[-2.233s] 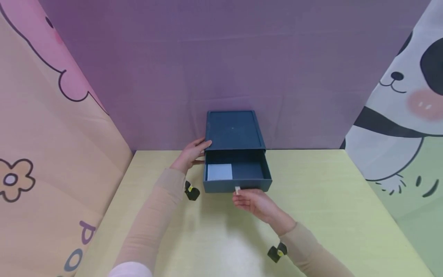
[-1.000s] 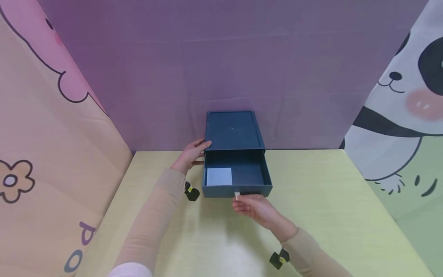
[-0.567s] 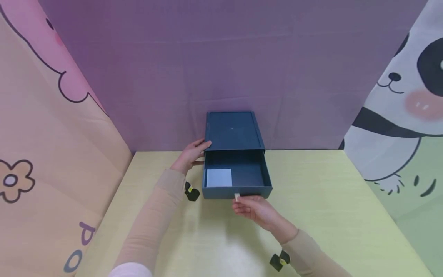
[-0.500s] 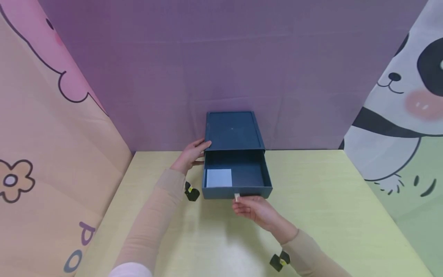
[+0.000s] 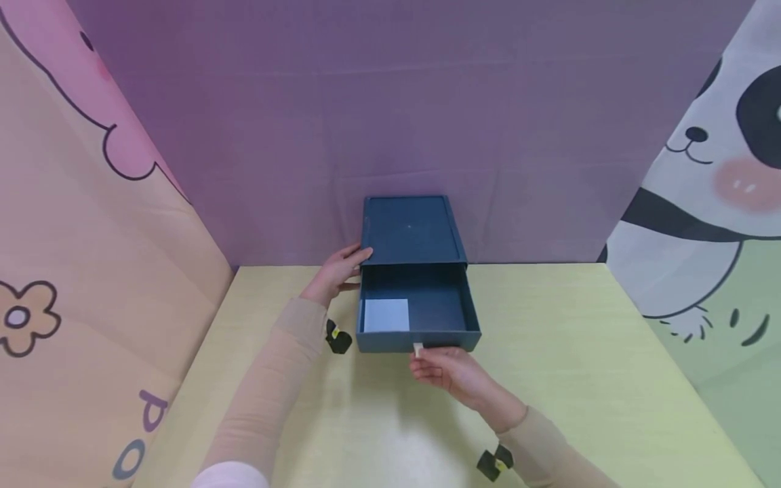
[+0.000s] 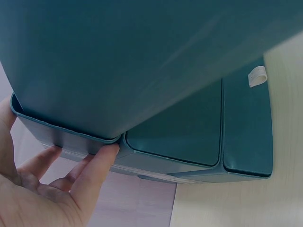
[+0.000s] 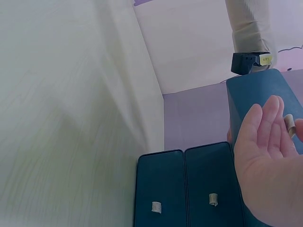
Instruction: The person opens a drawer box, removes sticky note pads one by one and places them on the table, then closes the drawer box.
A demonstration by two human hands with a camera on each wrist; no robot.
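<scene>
A dark blue drawer cabinet [image 5: 410, 227] stands at the table's back edge. Its top drawer [image 5: 442, 342] is pulled partway out, and a flat white square [image 5: 387, 315] lies in the drawer's left front part. My right hand [image 5: 453, 375] pinches the small light fabric pull tab [image 5: 417, 350] on the drawer's front between thumb and fingers. On the cabinet's left side rests my left hand [image 5: 335, 273], thumb at the top edge. In the left wrist view, its nearly straight fingers [image 6: 97, 172] touch the side wall. How far back the drawer reaches is hidden inside the cabinet.
Below the pulled-out drawer are two shut drawers with pull tabs [image 7: 156, 207]. The pale yellow table [image 5: 567, 352] spreads around the cabinet. A purple cloth wall [image 5: 415, 102] rises behind it, with printed cloths on both sides. Black wrist cameras [image 5: 337, 337] sit at both wrists.
The drawer has slid farther out toward me, with my right hand drawing back on the tab; the movement slows in the latest frames. The left hand has stayed on the cabinet.
</scene>
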